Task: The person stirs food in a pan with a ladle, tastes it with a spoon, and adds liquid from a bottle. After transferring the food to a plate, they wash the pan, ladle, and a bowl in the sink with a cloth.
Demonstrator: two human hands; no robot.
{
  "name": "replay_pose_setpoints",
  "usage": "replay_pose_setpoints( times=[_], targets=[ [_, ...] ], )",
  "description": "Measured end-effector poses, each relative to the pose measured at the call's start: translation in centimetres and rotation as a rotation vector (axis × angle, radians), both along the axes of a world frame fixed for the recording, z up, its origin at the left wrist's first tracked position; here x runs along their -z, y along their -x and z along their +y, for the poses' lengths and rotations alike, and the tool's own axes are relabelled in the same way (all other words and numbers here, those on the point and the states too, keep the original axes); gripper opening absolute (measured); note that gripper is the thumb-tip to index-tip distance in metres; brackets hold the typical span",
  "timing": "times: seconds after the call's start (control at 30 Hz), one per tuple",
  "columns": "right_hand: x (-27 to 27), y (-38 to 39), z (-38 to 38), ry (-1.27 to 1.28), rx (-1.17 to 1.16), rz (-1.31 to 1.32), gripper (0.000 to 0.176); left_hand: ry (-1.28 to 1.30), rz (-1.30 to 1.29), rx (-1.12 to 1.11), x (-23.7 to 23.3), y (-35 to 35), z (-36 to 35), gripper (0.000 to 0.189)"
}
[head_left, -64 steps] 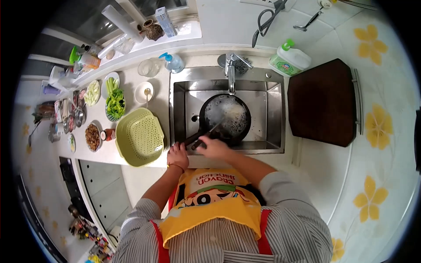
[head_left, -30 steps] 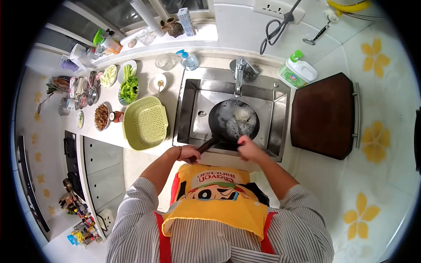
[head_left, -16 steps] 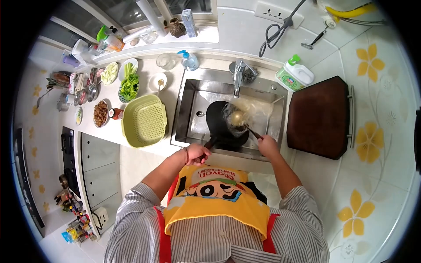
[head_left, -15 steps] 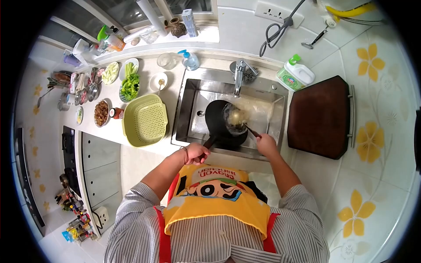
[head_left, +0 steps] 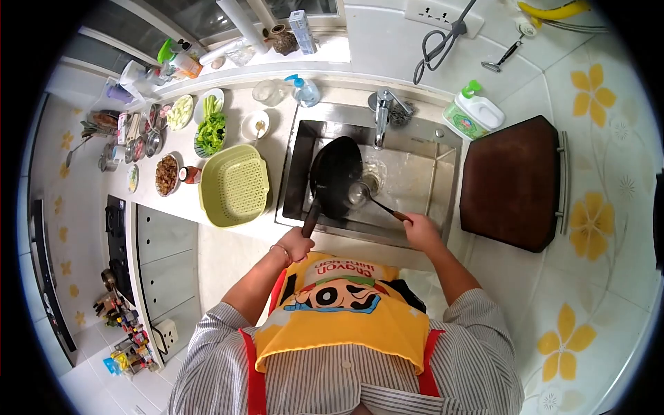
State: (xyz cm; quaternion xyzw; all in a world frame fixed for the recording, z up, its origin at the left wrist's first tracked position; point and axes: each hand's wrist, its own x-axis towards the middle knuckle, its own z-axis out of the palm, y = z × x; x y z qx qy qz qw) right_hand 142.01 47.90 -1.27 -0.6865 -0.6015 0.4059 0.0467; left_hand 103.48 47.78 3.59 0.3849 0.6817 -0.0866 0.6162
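A black wok (head_left: pixel 335 176) is tilted inside the left part of the steel sink (head_left: pixel 408 228), its dark inner face toward me. My left hand (head_left: pixel 295 243) is closed around its handle at the sink's front edge. My right hand (head_left: pixel 421 232) grips the brown handle of a metal ladle (head_left: pixel 380 206), whose round bowl overlaps the wok's right rim. Water (head_left: pixel 374 173) lies on the sink floor beside the wok. The faucet (head_left: pixel 382 121) stands behind, over the sink's back edge.
A green drain basket (head_left: pixel 235 187) stands left of the sink, near a bowl with a spoon (head_left: pixel 256 125), chopped greens (head_left: pixel 210 133) and a dish of brown pieces (head_left: pixel 167 174). On the right are a detergent bottle (head_left: pixel 474 114) and a large cutting board (head_left: pixel 510 183).
The wok has tilted and shifted left, away from the ladle. The splash of water that was in the wok now shows on the sink floor.
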Motion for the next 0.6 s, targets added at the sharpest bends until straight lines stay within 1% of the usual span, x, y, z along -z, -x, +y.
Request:
replay_pose_setpoints(
  times=[0.03,0.07,0.1,0.13,0.17,0.2,0.23,0.33,0.47,0.53,0.57,0.6],
  targets=[
    [-0.3,-0.5,-0.2,0.083,0.056,-0.018,0.030,-0.070,0.035,0.005,-0.6,0.1,-0.4,0.026],
    [0.7,-1.5,-0.7,0.086,0.058,-0.018,0.030,-0.141,0.069,0.009,-1.0,0.4,-0.9,0.031],
    [2.3,-2.8,-1.1,0.089,0.108,0.000,0.030,-0.240,0.126,0.104,1.5,2.1,-1.8,0.036],
    [2.7,-3.4,-1.3,0.094,0.158,0.018,0.031,-0.237,0.126,0.104,1.3,2.6,-2.5,0.036],
    [3.1,-3.8,-1.5,0.098,0.157,0.019,0.031,-0.294,0.171,0.101,1.1,2.9,-3.1,0.038],
    [2.3,-4.0,-1.4,0.088,0.194,0.001,0.030,-0.354,0.216,0.097,0.7,3.0,-3.6,0.039],
    [1.9,-4.1,-1.2,0.078,0.231,-0.016,0.030,-0.405,0.277,0.155,-0.4,2.7,-4.0,0.043],
    [2.7,-4.3,-0.4,0.008,0.227,-0.014,0.033,-0.409,0.326,0.156,-3.7,2.1,-4.3,0.045],
    [5.1,-4.4,1.6,-0.008,0.205,-0.034,0.030,-0.471,0.374,0.156,-5.3,2.2,-5.1,0.045],
    [4.9,-3.5,3.3,0.003,0.174,-0.256,0.026,-0.462,0.389,0.154,-5.9,2.5,-5.5,0.044],
    [6.2,-3.8,4.1,-0.022,0.122,-0.395,0.023,-0.478,0.380,0.133,-6.2,2.6,-5.7,0.043],
    [8.7,-5.0,5.1,-0.065,0.059,-0.520,0.020,-0.453,0.350,0.127,-6.2,3.0,-5.8,0.041]
  ],
)
